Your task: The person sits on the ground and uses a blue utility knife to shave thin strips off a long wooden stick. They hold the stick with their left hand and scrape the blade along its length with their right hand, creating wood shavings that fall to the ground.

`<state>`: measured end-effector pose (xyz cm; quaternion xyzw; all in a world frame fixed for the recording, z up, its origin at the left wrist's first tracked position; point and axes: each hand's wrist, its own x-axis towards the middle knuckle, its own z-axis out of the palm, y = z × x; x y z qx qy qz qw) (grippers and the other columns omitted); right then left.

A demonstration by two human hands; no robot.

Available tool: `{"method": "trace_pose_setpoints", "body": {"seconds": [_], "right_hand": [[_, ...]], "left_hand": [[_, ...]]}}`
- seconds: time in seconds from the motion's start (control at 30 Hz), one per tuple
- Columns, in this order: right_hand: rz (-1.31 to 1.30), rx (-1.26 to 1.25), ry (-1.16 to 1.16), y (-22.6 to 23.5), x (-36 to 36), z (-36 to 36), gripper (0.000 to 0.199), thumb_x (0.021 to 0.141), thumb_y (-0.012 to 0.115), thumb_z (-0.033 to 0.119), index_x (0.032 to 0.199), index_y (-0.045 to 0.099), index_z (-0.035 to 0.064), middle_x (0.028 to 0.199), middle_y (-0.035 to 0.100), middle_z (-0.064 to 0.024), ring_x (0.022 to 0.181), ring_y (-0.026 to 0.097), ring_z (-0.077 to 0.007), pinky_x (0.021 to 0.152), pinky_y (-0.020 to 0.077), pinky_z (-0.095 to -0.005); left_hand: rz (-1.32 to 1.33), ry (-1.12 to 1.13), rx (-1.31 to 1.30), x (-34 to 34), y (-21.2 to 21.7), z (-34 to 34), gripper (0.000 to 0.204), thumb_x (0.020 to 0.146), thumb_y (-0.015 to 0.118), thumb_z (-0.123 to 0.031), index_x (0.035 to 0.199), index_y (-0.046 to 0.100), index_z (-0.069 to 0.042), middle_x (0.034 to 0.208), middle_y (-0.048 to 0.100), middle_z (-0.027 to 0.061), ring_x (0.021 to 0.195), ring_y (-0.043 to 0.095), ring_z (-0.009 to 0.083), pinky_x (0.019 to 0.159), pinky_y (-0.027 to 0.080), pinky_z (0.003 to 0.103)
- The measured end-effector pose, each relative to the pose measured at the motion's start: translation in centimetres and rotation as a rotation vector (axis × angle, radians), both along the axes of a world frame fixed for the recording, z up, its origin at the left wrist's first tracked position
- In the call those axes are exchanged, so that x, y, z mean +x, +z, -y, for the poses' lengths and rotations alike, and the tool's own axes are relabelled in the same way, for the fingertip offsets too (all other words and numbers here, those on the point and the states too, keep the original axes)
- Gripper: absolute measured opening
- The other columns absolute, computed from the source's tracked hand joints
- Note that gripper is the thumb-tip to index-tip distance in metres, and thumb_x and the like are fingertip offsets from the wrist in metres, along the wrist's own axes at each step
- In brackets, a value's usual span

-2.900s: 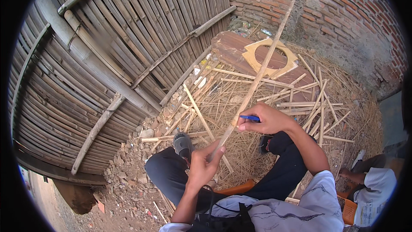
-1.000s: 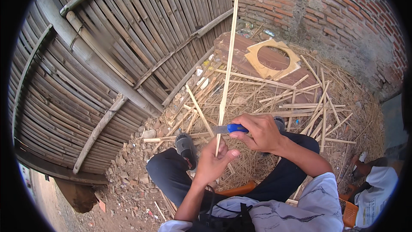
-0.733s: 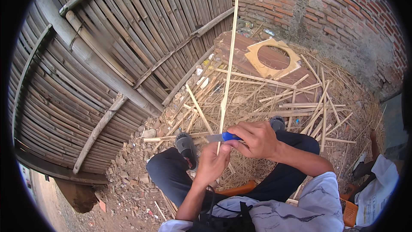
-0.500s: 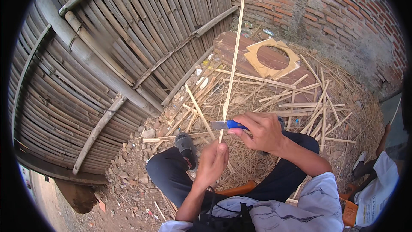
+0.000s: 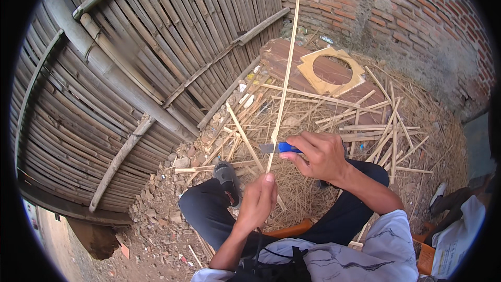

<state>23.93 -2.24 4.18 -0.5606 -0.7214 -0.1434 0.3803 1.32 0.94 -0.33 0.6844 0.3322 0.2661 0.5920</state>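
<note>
A person sits with knees spread in dark trousers (image 5: 206, 211), an orange seat (image 5: 293, 227) between the thighs; both are on the near side of a long, pale strip of split bamboo (image 5: 286, 86). The left hand (image 5: 257, 198) grips the strip's near end, thumb and curled fingers clamped on it. Just beyond, the right hand (image 5: 321, 157), to the strip's right, has its fingers closed around the blue handle of a knife (image 5: 288, 147), whose grey blade lies across the strip just above the left hand. To the strip's far right, another person's pale sleeve (image 5: 464, 230) shows. Straw (image 5: 308, 196) covers the ground beneath the strip, with loose cut sticks (image 5: 323, 98) scattered on both its sides. Farther off, right of the strip, a yellowish board with a round hole (image 5: 357, 73) rests on a brown panel (image 5: 274, 55). Behind stand a bamboo fence (image 5: 156, 31), left of the strip, and a brick wall (image 5: 334, 0), mostly to its right.
</note>
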Motion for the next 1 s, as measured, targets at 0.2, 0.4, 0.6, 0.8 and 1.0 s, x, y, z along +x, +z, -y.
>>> {"method": "trace_pose_setpoints", "body": {"seconds": [0.2, 0.4, 0.6, 0.8, 1.0], "right_hand": [[-0.002, 0.008, -0.032, -0.1, 0.0, -0.1, 0.027, 0.093, 0.082, 0.037, 0.104, 0.076, 0.0124, 0.076, 0.068, -0.0030, 0.062, 0.070, -0.0219, 0.052, 0.0520, -0.0353], [0.009, 0.028, -0.024, 0.2, 0.0, -0.3, 0.028, 0.092, 0.082, 0.036, 0.104, 0.076, 0.0118, 0.077, 0.069, -0.0031, 0.062, 0.070, -0.0218, 0.053, 0.0521, -0.0353], [-0.019, 0.057, -0.026, 0.3, 0.2, -0.1, 0.028, 0.091, 0.083, 0.035, 0.105, 0.076, 0.0118, 0.079, 0.071, -0.0027, 0.063, 0.071, -0.0215, 0.054, 0.0528, -0.0349], [0.009, 0.044, -0.027, 0.2, 0.2, -0.2, 0.027, 0.091, 0.083, 0.036, 0.104, 0.077, 0.0123, 0.081, 0.072, -0.0027, 0.065, 0.072, -0.0209, 0.054, 0.0537, -0.0337], [0.023, 0.068, -0.032, 0.4, 0.1, -0.1, 0.027, 0.091, 0.083, 0.036, 0.102, 0.076, 0.0116, 0.079, 0.070, -0.0022, 0.064, 0.071, -0.0205, 0.054, 0.0530, -0.0335]], "left_hand": [[0.337, -0.198, -0.864, -0.4, 1.8, -1.1, 0.052, 0.120, 0.034, -0.049, 0.086, 0.044, -0.012, 0.062, 0.037, -0.0019, 0.052, 0.037, 0.0093, 0.047, 0.029, 0.027], [0.112, 0.003, -0.085, 0.8, 0.4, 0.3, 0.050, 0.119, 0.037, -0.051, 0.087, 0.042, -0.012, 0.063, 0.037, -0.0017, 0.051, 0.035, 0.0093, 0.046, 0.025, 0.027], [0.310, -0.176, -0.808, -0.2, 3.3, -0.5, 0.053, 0.118, 0.038, -0.053, 0.083, 0.037, -0.014, 0.060, 0.033, -0.0030, 0.049, 0.026, 0.0080, 0.045, 0.023, 0.028], [0.008, 0.091, 0.102, 0.2, 0.4, 0.0, 0.043, 0.117, 0.051, -0.041, 0.087, 0.051, -0.010, 0.062, 0.043, -0.0014, 0.050, 0.043, 0.0094, 0.049, 0.036, 0.027], [0.152, -0.026, -0.108, -0.2, 0.7, -0.1, 0.046, 0.117, 0.047, -0.047, 0.088, 0.048, -0.012, 0.059, 0.040, -0.0018, 0.046, 0.037, 0.0066, 0.045, 0.031, 0.026]]}}
